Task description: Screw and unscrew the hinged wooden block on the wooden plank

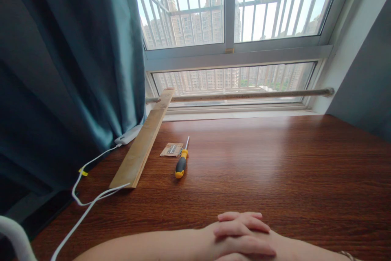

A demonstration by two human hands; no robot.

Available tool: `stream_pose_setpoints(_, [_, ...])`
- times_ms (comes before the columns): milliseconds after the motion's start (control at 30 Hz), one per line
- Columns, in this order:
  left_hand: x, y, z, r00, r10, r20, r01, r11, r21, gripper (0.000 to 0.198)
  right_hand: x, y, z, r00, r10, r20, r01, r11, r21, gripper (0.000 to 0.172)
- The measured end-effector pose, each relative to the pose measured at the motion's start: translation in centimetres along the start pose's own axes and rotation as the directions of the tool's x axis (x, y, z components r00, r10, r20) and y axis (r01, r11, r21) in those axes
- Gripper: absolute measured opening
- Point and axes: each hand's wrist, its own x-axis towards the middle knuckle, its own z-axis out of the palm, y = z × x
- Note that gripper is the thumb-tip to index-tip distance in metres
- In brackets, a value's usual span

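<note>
My left hand [241, 246] and my right hand [226, 228] rest together at the table's near edge, fingers overlapping and interlaced. The fingers that show are stretched out, with no object visible among them; the lower parts fall outside the picture. Beyond them lies a screwdriver [181, 165] with a black and yellow handle, its shaft pointing away. Close to its shaft is a small piece of cardboard [165, 150] bearing small metal parts [172, 149], too small to name surely. Farther left, a long wooden board [137, 151] stretches toward the window.
The brown wood-grain tabletop [275, 171] reaches to the window [229, 53]. A metal rail [244, 96] crosses in front of the glass. White cable [82, 212] runs along the left from a white power strip [130, 134] beside the blue curtain [122, 69].
</note>
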Motion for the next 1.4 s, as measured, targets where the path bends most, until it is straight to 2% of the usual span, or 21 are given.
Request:
stream_pose_setpoints(100, [0.0, 0.3, 0.0, 1.0, -0.012, -0.026, 0.013, 0.999, 0.037, 0.029, 0.0, -0.1, -0.1, 1.0, 0.0, 0.005, 0.0, 1.0, 0.016, 0.049])
stream_pose_setpoints(300, [0.2, 0.3, -0.4, 1.0, 0.013, 0.003, -0.013, 0.999, -0.041, 0.033, 0.1, -0.1, -0.3, 1.0, 0.007, 0.018, -0.008, 0.998, 0.06, 0.047])
stream_pose_setpoints(400, [0.0, 0.4, -0.3, 1.0, 0.012, -0.026, -0.013, 0.999, -0.031, 0.033, 0.1, 0.0, -0.3, 1.0, 0.011, 0.028, -0.013, 0.996, 0.086, 0.045])
stream_pose_setpoints(600, [-0.5, 0.4, 0.7, 0.997, 0.044, -0.071, -0.035, 0.991, 0.127, 0.028, 0.3, 0.0, -0.2, 0.998, -0.013, 0.054, 0.005, 0.99, 0.142, 0.035])
stream_pose_setpoints(833, [-0.1, 0.4, 0.2, 0.994, 0.078, -0.076, -0.072, 0.995, 0.072, 0.03, 0.5, 0.0, -0.4, 0.997, -0.012, 0.07, -0.002, 0.982, 0.191, 0.028])
stream_pose_setpoints(967, [-0.4, 0.3, 0.6, 0.993, 0.066, -0.097, -0.06, 0.996, 0.067, 0.03, 0.6, -0.1, -0.5, 0.997, 0.0, 0.071, -0.015, 0.978, 0.207, 0.028])
stream_pose_setpoints(1200, [-1.1, -0.4, 1.9, 0.989, 0.064, -0.134, -0.041, 0.986, 0.163, 0.029, 0.7, -0.2, -0.6, 0.998, 0.004, 0.06, -0.017, 0.976, 0.216, 0.027])
stream_pose_setpoints(1400, [-1.2, -0.2, 1.9, 0.987, 0.011, -0.157, 0.002, 0.997, 0.083, 0.033, 0.6, -0.3, -0.7, 0.999, 0.011, 0.049, -0.021, 0.979, 0.202, 0.027])
